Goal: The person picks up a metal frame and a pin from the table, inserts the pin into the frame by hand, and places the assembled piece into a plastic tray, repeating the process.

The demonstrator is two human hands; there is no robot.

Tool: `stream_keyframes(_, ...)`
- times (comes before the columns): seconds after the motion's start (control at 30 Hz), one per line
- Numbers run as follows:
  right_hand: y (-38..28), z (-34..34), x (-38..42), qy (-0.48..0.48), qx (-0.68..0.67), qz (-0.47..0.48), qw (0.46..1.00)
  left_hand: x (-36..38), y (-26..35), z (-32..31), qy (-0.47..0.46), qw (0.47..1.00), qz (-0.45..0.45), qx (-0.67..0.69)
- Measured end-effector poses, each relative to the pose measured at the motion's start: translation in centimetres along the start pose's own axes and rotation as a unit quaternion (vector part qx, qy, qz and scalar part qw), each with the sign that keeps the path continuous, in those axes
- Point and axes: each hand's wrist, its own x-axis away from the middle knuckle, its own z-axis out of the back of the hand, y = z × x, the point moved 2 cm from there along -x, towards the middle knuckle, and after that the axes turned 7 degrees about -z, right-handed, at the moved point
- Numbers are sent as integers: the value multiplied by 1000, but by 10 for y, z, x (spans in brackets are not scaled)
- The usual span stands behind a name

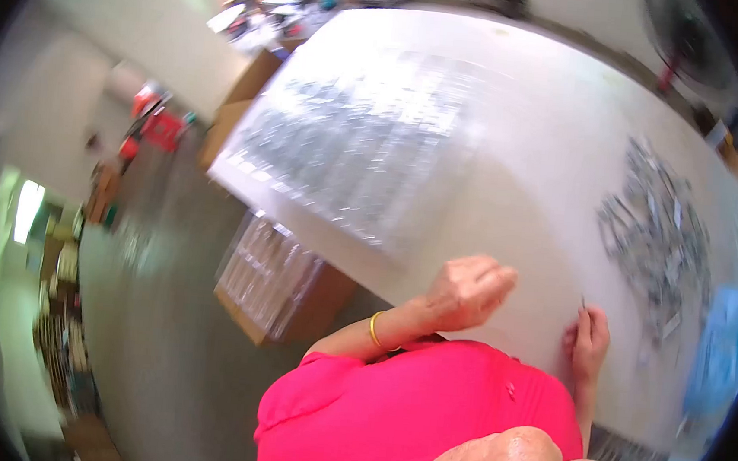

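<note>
Above the near edge of the white table (507, 233), my left hand (473, 291) is closed with its fingers curled in. Whatever it holds, if anything, is hidden. My right hand (586, 341) is off to the right, low over the same edge, with thumb and fingers pinched on a small thin dark piece (583, 304) whose tip sticks up. A loose pile of small grey metal-looking parts (664, 232) lies beyond it on the right. Shiny clear plastic trays with long ridges (350, 142) cover the table's left part, apart from both hands.
A cardboard box (329, 301) with more clear plastic trays (266, 266) stands on the floor left of the table. Another carton (236, 103) is beside the far left edge. A blue bag (718, 349) hangs at the right, and a fan (692, 39) stands behind.
</note>
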Motion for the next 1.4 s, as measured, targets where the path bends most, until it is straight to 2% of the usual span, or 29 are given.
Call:
stream_keyframes(0.03, -4, -1, 3, 9, 9, -4, 1000, 3, -5, -19, -21, 998, 64, 16)
stream_keyframes(0.07, -4, -2, 5, 21, -1, 2, 1000, 4, -3, -32, -36, 996, 45, 61)
stream_keyframes(0.13, -2, -1, 7, 29, -20, -2, 999, 10, -5, -50, -157, 977, 144, 9)
stream_keyframes(0.17, -3, 0, 8, 24, -33, -12, 999, 15, -6, -59, -171, 977, 122, 36)
stream_keyframes(0.2, -4, 3, 8, 52, -40, -19, 998, 24, -12, -68, -231, 963, 140, 9)
stream_keyframes(0.23, -6, 2, 7, 33, -42, -18, 998, 33, -17, -76, -288, 944, 158, -25)
stream_keyframes(0.27, -9, 2, 6, 9, -44, -15, 999, 39, -19, -83, -295, 944, 144, -15)
stream_keyframes(0.33, -12, 2, 6, 16, -45, -15, 999, 51, -22, -90, -338, 928, 133, -81)
stream_keyframes(0.57, -22, 5, 9, -15, 6, -28, 999, 59, -25, -94, -353, 923, 129, -86)
stream_keyframes(0.97, -17, 9, 11, -39, -25, 11, 999, 60, -26, -95, -351, 923, 126, -95)
stream_keyframes(1.1, -26, 13, 14, -32, -15, -9, 999, 59, -26, -93, -366, 915, 130, -106)
stream_keyframes(1.3, -43, 31, 6, 29, -5, 14, 999, 52, -21, -89, -365, 915, 138, -100)
stream_keyframes(1.4, -46, 43, -4, 109, 99, 87, 985, 48, -20, -88, -364, 916, 137, -100)
